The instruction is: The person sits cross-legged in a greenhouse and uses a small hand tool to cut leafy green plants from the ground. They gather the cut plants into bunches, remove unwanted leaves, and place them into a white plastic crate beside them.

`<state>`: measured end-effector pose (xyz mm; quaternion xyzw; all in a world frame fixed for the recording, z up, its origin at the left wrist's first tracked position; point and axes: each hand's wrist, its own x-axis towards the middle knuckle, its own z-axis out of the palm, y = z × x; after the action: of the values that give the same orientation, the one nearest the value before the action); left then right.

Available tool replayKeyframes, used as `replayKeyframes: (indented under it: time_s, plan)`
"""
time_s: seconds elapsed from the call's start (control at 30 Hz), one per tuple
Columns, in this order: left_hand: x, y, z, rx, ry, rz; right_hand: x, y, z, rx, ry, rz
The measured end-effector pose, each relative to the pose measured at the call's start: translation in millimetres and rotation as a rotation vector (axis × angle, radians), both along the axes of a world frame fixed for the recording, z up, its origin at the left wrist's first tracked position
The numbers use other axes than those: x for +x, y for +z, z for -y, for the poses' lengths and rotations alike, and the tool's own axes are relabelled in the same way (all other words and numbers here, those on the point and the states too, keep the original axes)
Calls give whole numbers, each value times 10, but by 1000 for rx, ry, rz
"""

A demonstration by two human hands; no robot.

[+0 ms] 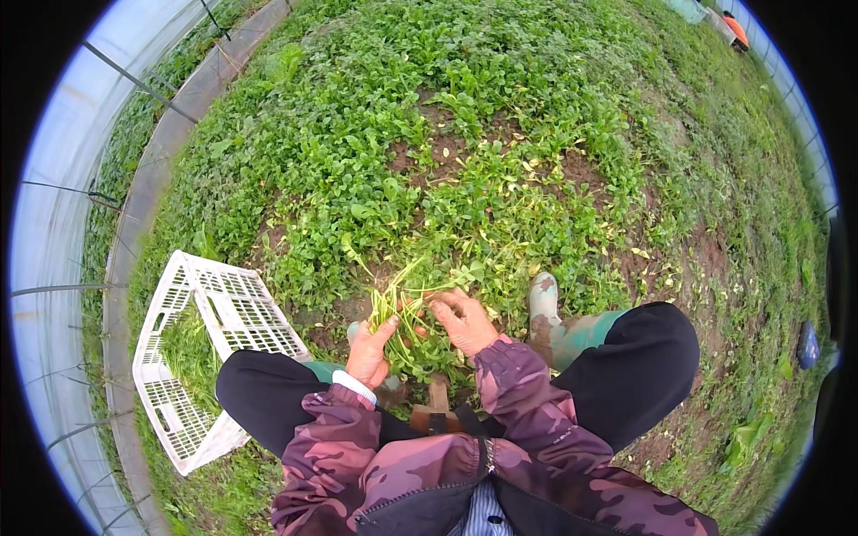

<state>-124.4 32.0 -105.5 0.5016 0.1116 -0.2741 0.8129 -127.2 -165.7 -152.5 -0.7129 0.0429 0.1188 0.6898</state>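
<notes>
My left hand [371, 352] grips a bunch of leafy greens [385, 305], its thumb lying across the thin, pale green stems. The stems point up and away from me, while the leaves hang below between my knees. At the right side of the bunch, my right hand [464, 321] has its thumb and bent fingers together on a stem; its fingertips are partly hidden. Soil marks both hands. Beyond them grows a low, dense bed of leafy green plants [335, 161], with yellowed leaves and bare brown soil in patches.
A white slatted plastic crate [258, 315] rests tilted by my left knee, with cut greens [191, 355] inside. My muddy green rubber boot [544, 301] stands at right. A grey border strip [141, 194] runs along the plastic greenhouse wall [57, 201]. A person in orange [735, 30] is far right.
</notes>
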Motion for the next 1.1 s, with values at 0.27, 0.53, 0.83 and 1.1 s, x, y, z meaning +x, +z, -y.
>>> replayKeyframes:
  time_s: [0.27, 0.53, 0.83, 1.1]
  plan:
    - [-22, -265, -126, 228, -623, 57, 139, 489, 40, 447, 294, -423]
    - [242, 211, -129, 133, -10, 34, 620, 593, 688, 503, 53, -232]
    - [60, -15, 42, 549, -853, 278, 987, 735, 585, 209, -431, 95]
    - [8, -12, 384, -243, 61, 133, 249, 725, -258, 617, -234, -31]
